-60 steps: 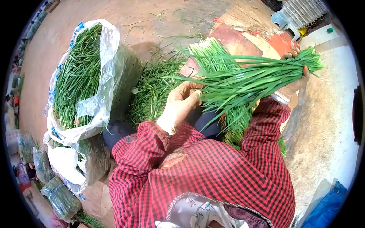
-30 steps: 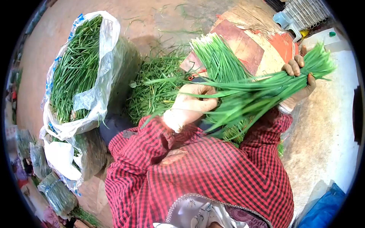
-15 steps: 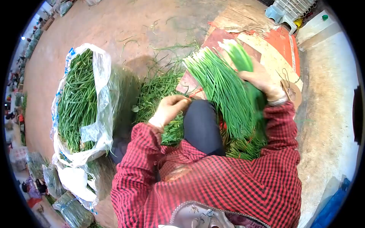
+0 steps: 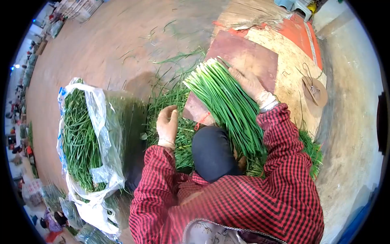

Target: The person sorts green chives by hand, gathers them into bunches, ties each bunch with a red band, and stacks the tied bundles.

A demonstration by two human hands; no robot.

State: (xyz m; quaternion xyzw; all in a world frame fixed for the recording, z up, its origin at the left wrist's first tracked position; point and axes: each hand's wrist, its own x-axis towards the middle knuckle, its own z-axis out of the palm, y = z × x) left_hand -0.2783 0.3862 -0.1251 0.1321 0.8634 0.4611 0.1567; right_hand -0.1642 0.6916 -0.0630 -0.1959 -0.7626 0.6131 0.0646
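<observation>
Green stalks with pale white ends lie right under your right hand, whose fingers stretch out, loosely open, along the upper right edge of the bunch, touching it without a closed grip. And over on the other side, your left hand is up with thumb and fingers slightly bent and parted, holding nothing, near the loose greens heaped on the floor. The bunch slants across, pale ends up and to the left on the reddish-brown board, green tips reaching down toward your right sleeve. Your dark-clad knee stands just beside it, between your two forearms, and there's a red strip near the board's lower corner. Out to your right, a tan disc sits on the pale sheet, wiry strands around it, and an orange-red sheet spreads further up. More greens poke out beyond your right elbow. Now out to your left: a clear and white plastic bag, open and packed full of long greens, stands past the loose heap, and wrapped bundles lie farther off at the lower left edge.
</observation>
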